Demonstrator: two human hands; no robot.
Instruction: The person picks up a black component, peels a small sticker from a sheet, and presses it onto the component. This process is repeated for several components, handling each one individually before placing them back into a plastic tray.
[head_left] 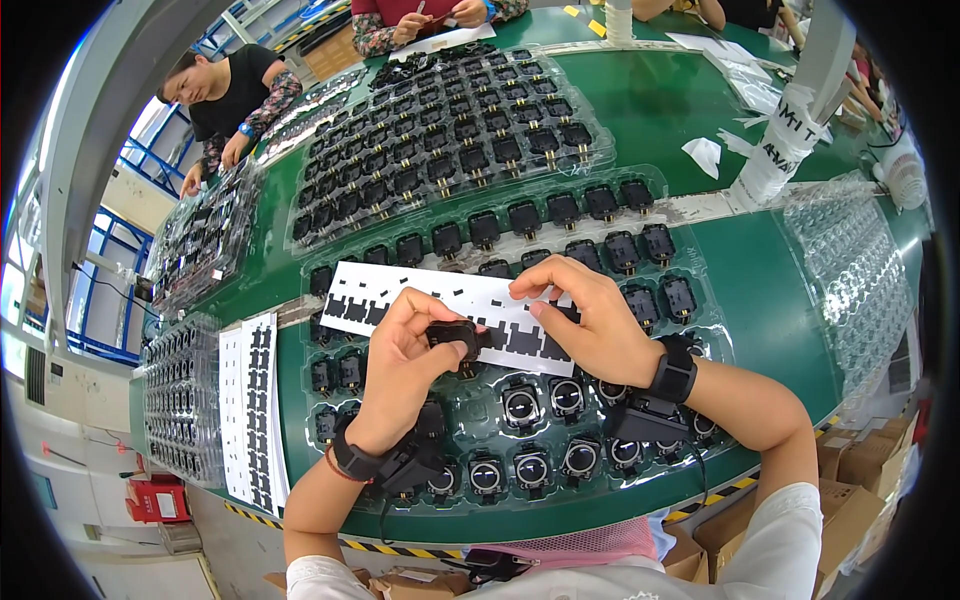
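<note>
My left hand (405,355) is closed around a small black plastic housing (453,340), thumb on its face. It is over the left part of a white sheet of black die-cut stickers (520,345). My right hand (590,320) is bent over the sheet's right part, thumb and forefinger drawn close together. Whatever those fingers hold, if anything, is too small to make out. Beneath the sheet lies a clear plastic tray (690,345) of black housings. Round lens-like parts (520,405) show in its nearer rows.
Another tray of black parts (450,130) lies farther back. A second sticker sheet (250,410) and a clear tray (180,400) are at the left. Stacked empty trays (850,280) stand right, near a taped post (780,150). Co-workers sit across the green table (660,110).
</note>
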